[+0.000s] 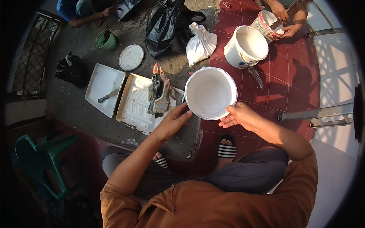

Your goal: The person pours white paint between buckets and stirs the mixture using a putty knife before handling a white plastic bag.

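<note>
A round white bucket is held in front of me between both hands, its mouth facing up. The inside is coated white, and dried smears line the rim. My left hand grips its lower left side, thumb near the rim. My right hand holds the lower right side, thumb over the rim and fingers beneath. Left of the bucket, several paint brushes lie on a cream paint tray. Beside that, a white tray carries a putty knife.
Behind stand a white bucket, a white bag, a black plastic bag, a round lid and a green pail. Another person's hands hold a red-and-white bucket. A ladder is at right, a green chair at left.
</note>
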The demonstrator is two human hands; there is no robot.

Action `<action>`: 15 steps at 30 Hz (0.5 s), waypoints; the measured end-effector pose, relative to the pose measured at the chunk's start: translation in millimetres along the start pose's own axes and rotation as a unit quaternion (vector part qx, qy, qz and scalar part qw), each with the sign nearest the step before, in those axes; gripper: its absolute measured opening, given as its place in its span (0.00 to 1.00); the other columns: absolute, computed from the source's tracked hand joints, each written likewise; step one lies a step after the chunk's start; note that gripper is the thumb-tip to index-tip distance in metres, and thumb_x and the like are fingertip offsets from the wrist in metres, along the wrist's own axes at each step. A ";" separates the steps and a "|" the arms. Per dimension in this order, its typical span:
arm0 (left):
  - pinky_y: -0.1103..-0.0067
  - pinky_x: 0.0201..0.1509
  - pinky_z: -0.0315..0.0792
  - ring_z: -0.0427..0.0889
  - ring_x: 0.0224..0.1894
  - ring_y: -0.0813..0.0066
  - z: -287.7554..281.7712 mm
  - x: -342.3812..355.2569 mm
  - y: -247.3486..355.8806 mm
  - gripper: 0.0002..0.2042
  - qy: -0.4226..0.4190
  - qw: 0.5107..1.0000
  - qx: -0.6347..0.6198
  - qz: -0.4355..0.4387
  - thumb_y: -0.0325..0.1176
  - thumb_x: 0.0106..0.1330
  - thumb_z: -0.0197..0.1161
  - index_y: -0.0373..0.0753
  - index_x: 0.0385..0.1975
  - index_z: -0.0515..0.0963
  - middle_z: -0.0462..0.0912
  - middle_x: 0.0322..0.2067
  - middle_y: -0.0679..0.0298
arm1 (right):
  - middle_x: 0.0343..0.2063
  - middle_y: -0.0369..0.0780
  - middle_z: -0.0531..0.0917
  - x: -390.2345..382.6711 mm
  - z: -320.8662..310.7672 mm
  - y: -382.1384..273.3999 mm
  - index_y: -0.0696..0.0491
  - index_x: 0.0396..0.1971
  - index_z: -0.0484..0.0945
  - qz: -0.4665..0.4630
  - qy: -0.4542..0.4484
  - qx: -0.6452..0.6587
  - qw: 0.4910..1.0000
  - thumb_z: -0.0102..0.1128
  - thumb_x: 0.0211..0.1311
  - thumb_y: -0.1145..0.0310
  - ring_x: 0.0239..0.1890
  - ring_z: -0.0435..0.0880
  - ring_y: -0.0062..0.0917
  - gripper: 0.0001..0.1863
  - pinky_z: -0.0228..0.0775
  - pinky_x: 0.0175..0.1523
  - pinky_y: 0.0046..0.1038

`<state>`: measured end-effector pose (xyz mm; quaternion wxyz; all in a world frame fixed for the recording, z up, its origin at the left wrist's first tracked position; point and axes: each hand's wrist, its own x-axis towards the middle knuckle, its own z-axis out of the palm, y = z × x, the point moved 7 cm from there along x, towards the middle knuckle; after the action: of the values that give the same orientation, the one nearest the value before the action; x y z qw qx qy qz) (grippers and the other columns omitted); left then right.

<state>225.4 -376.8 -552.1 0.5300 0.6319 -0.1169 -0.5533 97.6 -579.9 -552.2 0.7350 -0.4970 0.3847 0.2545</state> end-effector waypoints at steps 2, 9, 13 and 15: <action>0.71 0.59 0.73 0.78 0.59 0.67 13.4 4.7 -18.6 0.32 -0.009 1.000 -0.001 -0.010 0.46 0.75 0.56 0.37 0.73 0.55 0.68 0.67 0.57 | 0.42 0.54 0.81 5.5 -13.3 10.0 0.69 0.50 0.68 0.009 -0.002 0.002 1.000 0.44 0.72 0.66 0.41 0.88 0.42 0.19 0.85 0.44 0.37; 0.74 0.56 0.75 0.81 0.51 0.71 31.3 -15.2 -37.1 0.27 -0.089 0.979 0.170 -0.067 0.49 0.75 0.57 0.33 0.63 0.70 0.82 0.52 0.55 | 0.42 0.53 0.81 15.3 -42.4 31.3 0.68 0.50 0.69 0.018 -0.002 -0.014 1.000 0.46 0.71 0.64 0.39 0.88 0.40 0.20 0.85 0.42 0.37; 0.71 0.54 0.76 0.84 0.50 0.62 45.8 -35.6 -4.5 0.24 -0.114 0.958 0.265 -0.003 0.47 0.74 0.57 0.32 0.58 0.73 0.83 0.46 0.49 | 0.44 0.55 0.79 11.4 -61.4 33.0 0.70 0.53 0.65 0.076 -0.011 -0.057 0.995 0.45 0.75 0.60 0.39 0.88 0.43 0.25 0.85 0.41 0.39; 0.68 0.53 0.76 0.83 0.50 0.55 46.7 -45.3 -2.5 0.25 -0.114 0.954 0.278 0.025 0.48 0.73 0.57 0.32 0.57 0.73 0.82 0.47 0.46 | 0.43 0.56 0.80 9.7 -72.5 27.7 0.71 0.53 0.65 0.120 0.007 -0.130 0.984 0.47 0.76 0.53 0.38 0.88 0.42 0.30 0.85 0.39 0.39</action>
<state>169.6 -367.8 -519.9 0.3307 0.6836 -0.3413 -0.5539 59.5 -636.7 -590.2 0.6256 -0.5401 0.4105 0.3852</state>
